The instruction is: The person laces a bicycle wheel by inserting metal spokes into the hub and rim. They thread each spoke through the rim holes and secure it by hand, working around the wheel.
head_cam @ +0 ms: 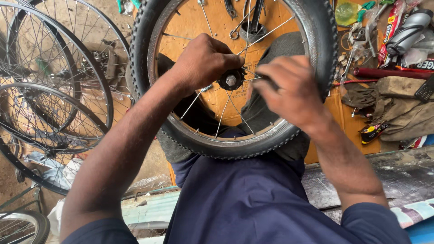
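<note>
We hold the small tyred wheel (235, 81) upright on our lap; left hand (203, 61) clenched at the hub (231, 80), right hand (291, 88) pinching something we cannot tell; best steady the hub, keep the spokes (224, 119) clear; cardboard (190, 22) beneath, bare rims (49, 95) left, tool clutter (398, 31) right.

Soft, even daylight fills the scene with only faint shadows and no harsh glare, the right hand (289, 92) is slightly motion-blurred, and wide-angle distortion bends the bare rims (49, 95) at left.
</note>
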